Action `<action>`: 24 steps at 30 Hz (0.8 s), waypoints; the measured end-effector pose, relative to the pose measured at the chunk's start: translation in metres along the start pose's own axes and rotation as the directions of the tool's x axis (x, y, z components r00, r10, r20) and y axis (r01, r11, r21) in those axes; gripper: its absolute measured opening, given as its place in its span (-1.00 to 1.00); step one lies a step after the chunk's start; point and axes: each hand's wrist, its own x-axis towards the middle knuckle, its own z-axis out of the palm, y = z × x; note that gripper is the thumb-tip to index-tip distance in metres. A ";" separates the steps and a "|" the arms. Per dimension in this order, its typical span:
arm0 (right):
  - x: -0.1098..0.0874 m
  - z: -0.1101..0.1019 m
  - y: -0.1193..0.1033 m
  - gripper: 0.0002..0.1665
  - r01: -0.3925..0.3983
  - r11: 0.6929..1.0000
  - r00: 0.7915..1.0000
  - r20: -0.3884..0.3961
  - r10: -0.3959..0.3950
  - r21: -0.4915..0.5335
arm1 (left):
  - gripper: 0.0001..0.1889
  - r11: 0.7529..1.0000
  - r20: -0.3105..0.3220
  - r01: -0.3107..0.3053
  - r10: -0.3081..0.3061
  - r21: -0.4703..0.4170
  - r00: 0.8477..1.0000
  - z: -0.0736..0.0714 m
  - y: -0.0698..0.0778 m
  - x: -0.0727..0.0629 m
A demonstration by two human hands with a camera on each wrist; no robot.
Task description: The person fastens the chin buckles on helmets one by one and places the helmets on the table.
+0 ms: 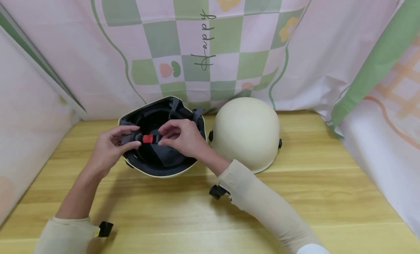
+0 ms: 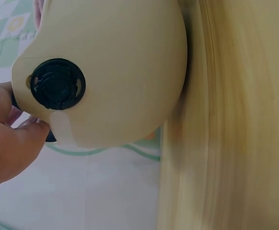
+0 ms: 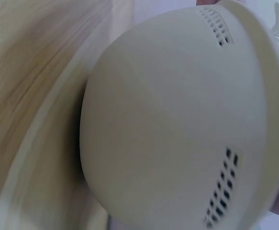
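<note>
A cream helmet lies upside down on the table, its black padded inside facing up. Over its opening is a black chin strap buckle with a red middle. My left hand pinches the buckle's left end between thumb and fingers. At the other end, the thumb and fingers of my right hand pinch the black part. The left wrist view shows a round black knob on the shell, beside my left thumb. In the right wrist view the shell with two vent grilles hides most of my right hand.
A second cream helmet stands dome up just right of the first, close to my right forearm. Behind both hangs a checked curtain at the wooden table's back edge. Black wrist cameras stick out from both sleeves.
</note>
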 end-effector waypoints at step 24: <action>-0.009 -0.072 0.024 0.11 -0.126 0.921 0.977 0.117 0.180 -0.368 | -0.34 0.921 -0.038 0.022 -0.008 0.388 0.999 -0.022 -0.021 0.004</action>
